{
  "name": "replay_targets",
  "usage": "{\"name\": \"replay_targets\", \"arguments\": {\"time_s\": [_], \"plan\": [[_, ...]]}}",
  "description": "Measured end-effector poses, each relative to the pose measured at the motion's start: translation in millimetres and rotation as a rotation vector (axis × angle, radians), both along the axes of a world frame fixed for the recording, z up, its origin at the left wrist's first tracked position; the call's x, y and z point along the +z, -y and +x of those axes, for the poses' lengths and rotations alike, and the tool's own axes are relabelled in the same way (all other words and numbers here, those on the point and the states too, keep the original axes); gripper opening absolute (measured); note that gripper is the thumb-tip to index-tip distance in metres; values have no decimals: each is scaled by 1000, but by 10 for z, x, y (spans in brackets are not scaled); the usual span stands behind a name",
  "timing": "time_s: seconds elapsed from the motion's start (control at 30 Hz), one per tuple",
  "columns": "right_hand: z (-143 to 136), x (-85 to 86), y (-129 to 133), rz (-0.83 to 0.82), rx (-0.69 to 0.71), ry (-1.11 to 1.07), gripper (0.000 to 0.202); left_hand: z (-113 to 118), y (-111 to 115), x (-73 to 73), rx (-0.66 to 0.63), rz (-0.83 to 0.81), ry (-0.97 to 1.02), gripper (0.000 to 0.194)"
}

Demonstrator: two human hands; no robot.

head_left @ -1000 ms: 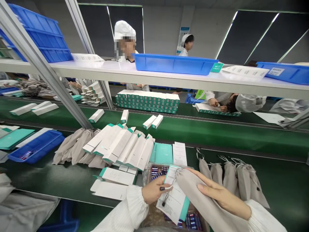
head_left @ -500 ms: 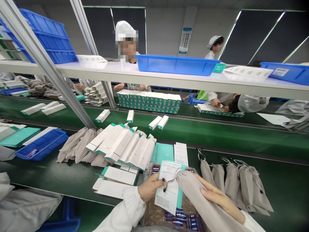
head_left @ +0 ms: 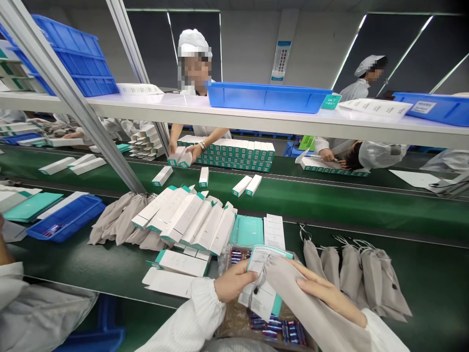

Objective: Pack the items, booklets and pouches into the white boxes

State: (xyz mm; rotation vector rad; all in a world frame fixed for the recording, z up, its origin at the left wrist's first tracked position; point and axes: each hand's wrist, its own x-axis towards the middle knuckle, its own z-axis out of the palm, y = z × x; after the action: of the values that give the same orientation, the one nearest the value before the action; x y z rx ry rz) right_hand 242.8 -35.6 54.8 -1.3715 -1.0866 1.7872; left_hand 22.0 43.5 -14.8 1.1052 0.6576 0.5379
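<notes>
My left hand (head_left: pixel 234 281) pinches a white printed leaflet (head_left: pixel 261 300) with a teal sheet behind it. My right hand (head_left: pixel 326 288) is wrapped over a grey drawstring pouch (head_left: pixel 296 288), whose gathered top lies against the leaflet. The pouch's cord and black toggle hang over the paper near my left fingers. Beneath both hands is an open box (head_left: pixel 234 320) lined with clear plastic, holding batteries (head_left: pixel 273 325) with shiny blue and red wraps.
Several grey pouches (head_left: pixel 381 283) lie at right. White cartons (head_left: pixel 190 215) are piled left of centre, beside teal booklets (head_left: pixel 247 231). A conveyor (head_left: pixel 293 195) carries cartons. A shelf (head_left: pixel 256 117) spans overhead. Across, a person's hands (head_left: pixel 196 151) hold cartons; another person's arm (head_left: pixel 5 249) shows at left.
The leaflet and pouch top have shifted slightly and come closer together. Cartons on the conveyor have moved right. The person across has taken hold of cartons. Another person in the background has moved right.
</notes>
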Motion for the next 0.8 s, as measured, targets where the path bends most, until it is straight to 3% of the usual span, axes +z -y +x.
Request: {"name": "replay_targets", "arguments": {"time_s": [0.2, 0.33, 0.47, 0.53, 0.6, 0.7, 0.8], "plan": [[-221, -223, 35, 229, -88, 27, 69, 140, 296, 52, 204, -202, 68, 36], [-450, -468, 19, 402, -190, 278, 69, 176, 403, 131, 260, -295, 84, 37], [-525, -684, 3, 561, -373, 550, 64, 139, 439, 109, 288, -350, 83, 35], [-518, -775, -1, 585, -467, 601, 75, 112, 442, 79, 313, -393, 68, 36], [-512, -862, -2, 519, -428, 521, 75, 88, 446, 61, 340, -422, 56, 35], [-538, -997, 19, 421, -311, 428, 60, 67, 461, 56, 242, -306, 112, 48], [-604, -1137, 88, 412, -360, 546, 62, 69, 479, 23, 140, 62, 40, 59]]}}
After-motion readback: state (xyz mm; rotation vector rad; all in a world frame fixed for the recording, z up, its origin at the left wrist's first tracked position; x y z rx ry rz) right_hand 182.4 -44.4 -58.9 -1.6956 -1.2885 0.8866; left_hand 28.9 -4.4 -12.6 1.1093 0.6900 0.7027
